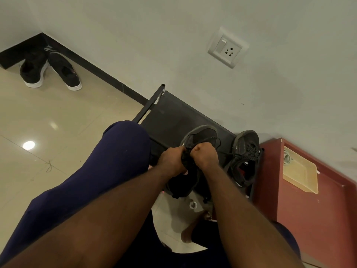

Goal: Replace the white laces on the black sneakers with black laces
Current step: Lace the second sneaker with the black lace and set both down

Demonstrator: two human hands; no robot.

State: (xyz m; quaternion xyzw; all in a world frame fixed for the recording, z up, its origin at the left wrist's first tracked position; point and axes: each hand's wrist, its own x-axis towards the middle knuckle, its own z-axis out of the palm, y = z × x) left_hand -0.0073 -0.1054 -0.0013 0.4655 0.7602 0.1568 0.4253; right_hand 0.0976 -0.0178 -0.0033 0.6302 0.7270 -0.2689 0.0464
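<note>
Black sneaker [202, 135] beneath both fists, left hand [171, 161] and right hand [205, 155] pinching its lace [211, 139]

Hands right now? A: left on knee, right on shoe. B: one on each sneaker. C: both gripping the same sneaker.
C: left hand and right hand both grip the near sneaker at its lacing, while the other sneaker sits untouched beside it on the rack.
</note>
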